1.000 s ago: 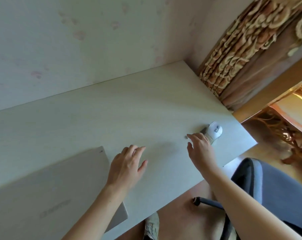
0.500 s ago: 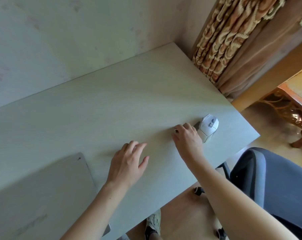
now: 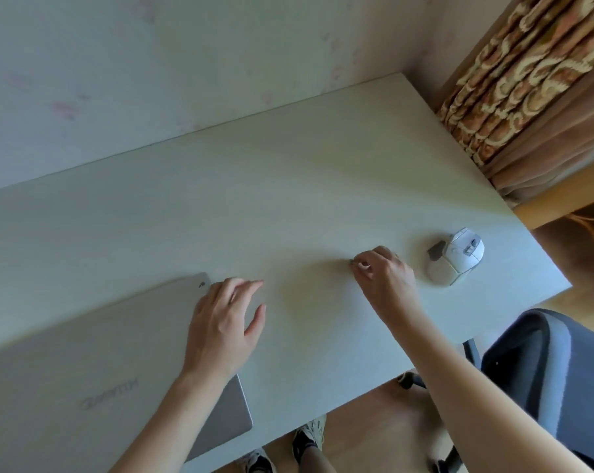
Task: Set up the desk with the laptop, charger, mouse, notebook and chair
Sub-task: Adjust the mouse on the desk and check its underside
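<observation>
A closed silver laptop (image 3: 101,370) lies flat at the desk's near left. My left hand (image 3: 223,326) hovers over its right edge, fingers apart, holding nothing. A white mouse (image 3: 455,259) sits near the desk's right end. My right hand (image 3: 382,278) rests on the pale desk (image 3: 288,199) a short way left of the mouse, not touching it. Its fingers are curled in, fingertips pinched at a tiny dark speck I cannot identify. A grey-blue office chair (image 3: 544,370) stands at the desk's right front corner. No charger or notebook is in view.
The desk's back edge meets a pale wall (image 3: 186,63). A patterned brown curtain (image 3: 527,80) hangs beyond the right end. My shoes (image 3: 309,435) show on the wooden floor under the front edge.
My right hand has drawn left, away from the mouse, and its fingers have curled in. My left hand now overlaps the laptop's right edge. The view has shifted.
</observation>
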